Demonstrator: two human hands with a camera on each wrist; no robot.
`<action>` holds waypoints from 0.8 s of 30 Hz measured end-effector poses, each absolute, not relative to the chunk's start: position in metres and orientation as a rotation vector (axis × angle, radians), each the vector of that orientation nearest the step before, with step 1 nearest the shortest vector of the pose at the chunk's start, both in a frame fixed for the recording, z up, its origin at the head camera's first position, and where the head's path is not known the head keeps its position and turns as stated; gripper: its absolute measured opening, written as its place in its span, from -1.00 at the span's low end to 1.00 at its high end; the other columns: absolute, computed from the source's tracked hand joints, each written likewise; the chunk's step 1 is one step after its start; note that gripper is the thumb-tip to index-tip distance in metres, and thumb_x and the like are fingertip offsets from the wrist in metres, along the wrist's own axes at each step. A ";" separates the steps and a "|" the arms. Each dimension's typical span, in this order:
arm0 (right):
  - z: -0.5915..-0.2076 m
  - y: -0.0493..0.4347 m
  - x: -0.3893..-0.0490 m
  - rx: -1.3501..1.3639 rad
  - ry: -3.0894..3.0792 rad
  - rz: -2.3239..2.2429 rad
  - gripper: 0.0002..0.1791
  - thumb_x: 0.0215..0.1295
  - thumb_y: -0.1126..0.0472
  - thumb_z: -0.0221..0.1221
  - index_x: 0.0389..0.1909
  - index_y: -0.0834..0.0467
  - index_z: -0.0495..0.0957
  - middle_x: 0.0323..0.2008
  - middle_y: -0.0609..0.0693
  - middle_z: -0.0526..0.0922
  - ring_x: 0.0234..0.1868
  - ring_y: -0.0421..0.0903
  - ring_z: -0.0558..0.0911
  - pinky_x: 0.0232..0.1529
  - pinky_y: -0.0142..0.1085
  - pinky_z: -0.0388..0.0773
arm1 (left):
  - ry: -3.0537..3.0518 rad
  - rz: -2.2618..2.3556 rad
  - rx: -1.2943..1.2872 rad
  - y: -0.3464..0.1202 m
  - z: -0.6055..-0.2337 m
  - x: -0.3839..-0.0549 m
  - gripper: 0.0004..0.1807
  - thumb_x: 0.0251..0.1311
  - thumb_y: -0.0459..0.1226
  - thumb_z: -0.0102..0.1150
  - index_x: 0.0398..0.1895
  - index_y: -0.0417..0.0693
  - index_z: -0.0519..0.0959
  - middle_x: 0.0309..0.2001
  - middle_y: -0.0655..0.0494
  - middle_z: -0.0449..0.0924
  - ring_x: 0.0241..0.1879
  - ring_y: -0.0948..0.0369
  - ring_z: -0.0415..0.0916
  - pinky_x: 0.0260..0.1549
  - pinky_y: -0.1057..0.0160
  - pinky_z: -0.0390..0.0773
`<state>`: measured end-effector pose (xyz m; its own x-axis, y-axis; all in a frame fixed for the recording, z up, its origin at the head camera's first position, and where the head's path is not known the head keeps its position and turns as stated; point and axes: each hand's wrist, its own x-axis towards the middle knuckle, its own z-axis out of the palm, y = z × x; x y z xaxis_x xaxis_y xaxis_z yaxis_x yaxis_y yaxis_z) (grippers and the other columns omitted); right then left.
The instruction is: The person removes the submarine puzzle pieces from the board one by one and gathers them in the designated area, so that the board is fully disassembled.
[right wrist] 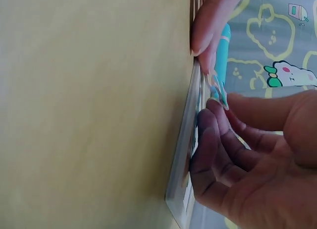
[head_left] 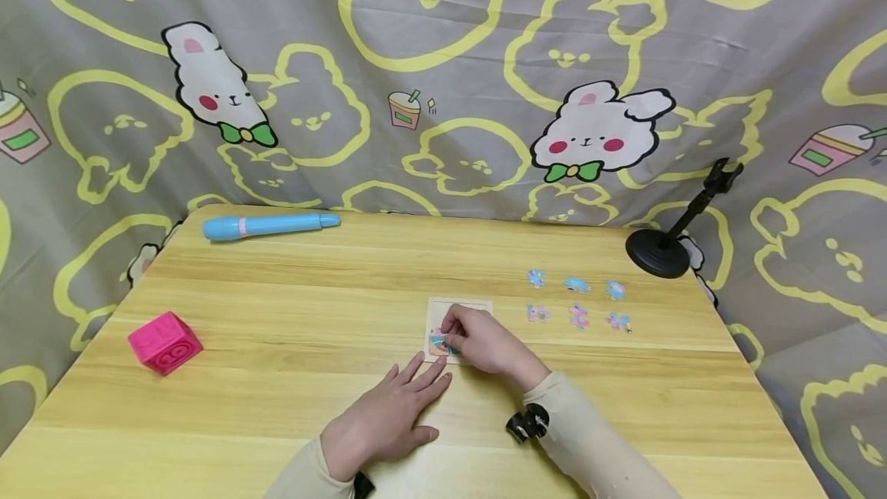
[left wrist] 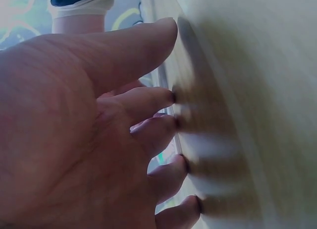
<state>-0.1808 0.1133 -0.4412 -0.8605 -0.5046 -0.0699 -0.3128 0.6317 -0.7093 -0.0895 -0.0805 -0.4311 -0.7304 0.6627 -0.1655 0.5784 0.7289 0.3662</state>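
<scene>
A small jigsaw puzzle tray (head_left: 431,314) with a pale frame lies on the table. Colourful pieces (head_left: 436,345) fill its near left part. My right hand (head_left: 488,341) is over the tray, and in the right wrist view its thumb and fingertips pinch a thin puzzle piece (right wrist: 221,92) tilted up on edge. The palm and fingers hide the tray's right side. My left hand (head_left: 384,414) lies with fingers spread, fingertips on the table and at the tray's near edge, holding nothing. In the left wrist view its fingertips (left wrist: 171,164) press on the wood.
Several loose puzzle pieces (head_left: 577,283) lie in two rows to the right of the tray. A black stand (head_left: 658,252) is at the back right, a blue toy microphone (head_left: 277,225) at the back left. A pink block (head_left: 165,341) sits at the left. Behind the table (head_left: 291,291) hangs a patterned curtain (head_left: 443,152).
</scene>
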 end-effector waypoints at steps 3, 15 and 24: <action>-0.440 0.112 -0.182 -0.665 2.602 -1.062 -0.94 0.35 0.34 0.20 -0.33 0.16 0.54 -0.48 -0.15 0.54 -0.43 -0.22 0.51 -0.35 -0.31 0.49 | 2.649 0.431 0.977 -0.082 -0.432 -0.090 -0.25 0.23 -0.04 0.28 0.46 -0.06 0.30 0.52 0.05 0.06 0.47 -0.10 -0.04 0.27 -0.19 0.19; -0.430 0.127 -0.186 -0.409 2.554 -1.305 -0.81 0.38 0.39 0.12 -0.02 0.23 0.53 -0.41 -0.07 0.58 -0.42 -0.13 0.56 -0.36 -0.24 0.56 | 2.631 0.439 0.965 -0.082 -0.433 -0.091 -0.25 0.24 -0.04 0.26 0.47 -0.03 0.28 0.52 0.07 0.06 0.48 -0.07 -0.07 0.29 -0.17 0.17; -0.423 0.168 -0.186 -0.371 2.317 -1.608 -0.85 0.38 0.41 0.10 -0.09 0.33 0.54 -0.31 0.18 0.54 -0.29 0.08 0.66 -0.19 -0.06 0.65 | 2.629 0.459 0.959 -0.082 -0.433 -0.089 -0.24 0.24 -0.07 0.27 0.47 -0.06 0.27 0.52 0.05 0.05 0.48 -0.08 -0.08 0.30 -0.18 0.15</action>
<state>-0.1857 0.1681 -0.4235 -0.9229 -0.3733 -0.0940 -0.0427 0.3420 -0.9387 -0.0888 -0.0816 -0.4330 -0.7302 0.6612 -0.1722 0.5636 0.7254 0.3953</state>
